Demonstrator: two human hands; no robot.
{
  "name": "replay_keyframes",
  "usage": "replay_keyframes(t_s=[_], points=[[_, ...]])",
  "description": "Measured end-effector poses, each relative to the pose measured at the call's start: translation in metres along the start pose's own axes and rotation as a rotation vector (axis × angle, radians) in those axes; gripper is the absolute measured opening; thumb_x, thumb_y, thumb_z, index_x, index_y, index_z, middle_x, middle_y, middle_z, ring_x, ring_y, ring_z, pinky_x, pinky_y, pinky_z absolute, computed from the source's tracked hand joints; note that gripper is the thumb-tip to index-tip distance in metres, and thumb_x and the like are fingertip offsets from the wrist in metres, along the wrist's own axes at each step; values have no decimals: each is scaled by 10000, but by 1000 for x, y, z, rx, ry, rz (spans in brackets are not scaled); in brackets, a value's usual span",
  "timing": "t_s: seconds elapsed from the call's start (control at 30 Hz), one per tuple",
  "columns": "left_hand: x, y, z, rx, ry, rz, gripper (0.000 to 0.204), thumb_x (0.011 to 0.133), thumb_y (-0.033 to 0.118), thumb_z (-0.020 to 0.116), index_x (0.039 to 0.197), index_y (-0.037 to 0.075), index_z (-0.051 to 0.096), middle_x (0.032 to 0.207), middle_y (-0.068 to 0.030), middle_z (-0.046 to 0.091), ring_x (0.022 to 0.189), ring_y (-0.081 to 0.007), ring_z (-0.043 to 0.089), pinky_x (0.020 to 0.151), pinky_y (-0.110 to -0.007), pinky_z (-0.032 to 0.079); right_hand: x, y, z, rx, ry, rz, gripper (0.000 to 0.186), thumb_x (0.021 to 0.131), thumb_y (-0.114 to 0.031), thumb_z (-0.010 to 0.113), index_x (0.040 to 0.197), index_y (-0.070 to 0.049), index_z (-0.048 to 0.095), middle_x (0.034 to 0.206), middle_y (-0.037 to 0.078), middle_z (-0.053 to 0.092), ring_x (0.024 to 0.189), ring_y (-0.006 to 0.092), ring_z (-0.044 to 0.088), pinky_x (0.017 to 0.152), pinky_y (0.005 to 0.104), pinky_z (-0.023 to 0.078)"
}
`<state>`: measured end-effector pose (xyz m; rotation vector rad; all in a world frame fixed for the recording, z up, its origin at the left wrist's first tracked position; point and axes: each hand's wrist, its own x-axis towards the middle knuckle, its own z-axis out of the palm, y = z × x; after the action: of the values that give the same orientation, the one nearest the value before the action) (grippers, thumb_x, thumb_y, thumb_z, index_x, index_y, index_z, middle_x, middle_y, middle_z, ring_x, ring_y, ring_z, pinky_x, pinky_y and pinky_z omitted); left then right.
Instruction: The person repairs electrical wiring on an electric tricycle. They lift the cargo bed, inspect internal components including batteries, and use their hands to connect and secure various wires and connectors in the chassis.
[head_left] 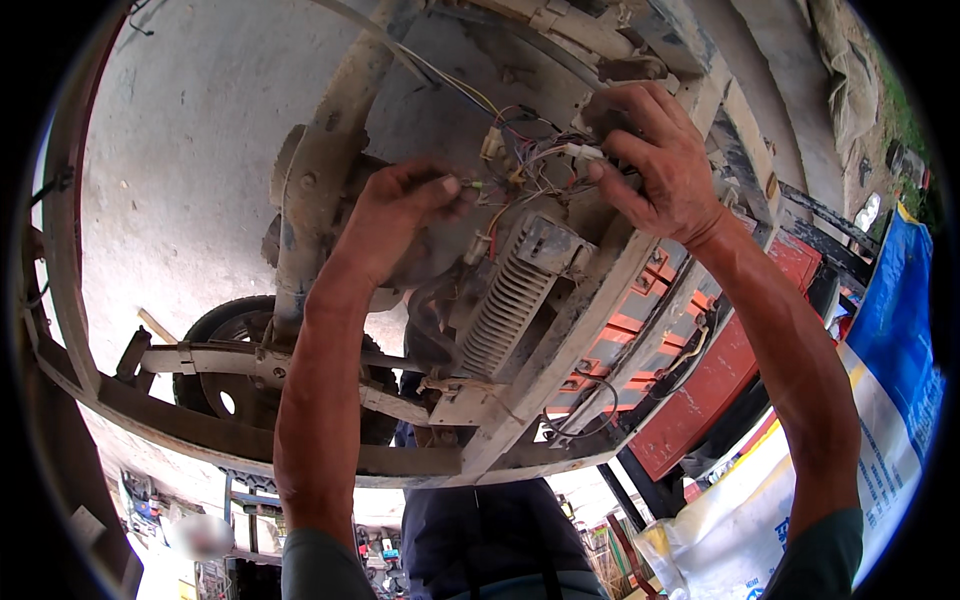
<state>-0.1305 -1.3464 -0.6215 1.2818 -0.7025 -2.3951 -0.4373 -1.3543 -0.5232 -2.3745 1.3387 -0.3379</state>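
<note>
A tangle of thin coloured wires [545, 172] sits in the frame of a vehicle, with both hands at it. My left hand [400, 212] pinches a thin wire with a small greenish end [477, 184] between thumb and fingers. On the other side of the tangle, my right hand [668, 180] has its thumb and fingers closed at a white plug connector [582, 151]. A yellowed connector [492, 143] hangs between the hands, and another pale connector [477, 247] dangles lower down. Below the wires lies a finned metal box [508, 300], dusty and grey.
Dusty metal frame bars [560, 345] surround the work. Orange-and-grey battery blocks [640, 312] lie to the right beside a red panel [705, 375]. A wheel [225, 350] stands at lower left. A blue-and-white sheet [890, 370] spreads at far right.
</note>
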Motion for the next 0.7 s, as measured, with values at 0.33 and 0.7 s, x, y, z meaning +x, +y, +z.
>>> replay_keyframes(t_s=[0.33,0.7], points=[[-6,3,3,-8,35,9,211,942,30,685,1139,-33,726,991,-87,755,887,-127,684,862,-277,549,1,0,-2,13,-7,-12,214,750,-190,756,822,-25,641,1152,118,620,1035,338,571,875,452,494],[2,3,15,-196,120,-18,152,1003,105,632,1091,-16,659,1056,-112,747,982,-177,732,899,-290,569,1,-2,-2,19,-5,4,258,719,-201,828,793,-37,643,1148,106,630,1049,325,585,873,438,505]])
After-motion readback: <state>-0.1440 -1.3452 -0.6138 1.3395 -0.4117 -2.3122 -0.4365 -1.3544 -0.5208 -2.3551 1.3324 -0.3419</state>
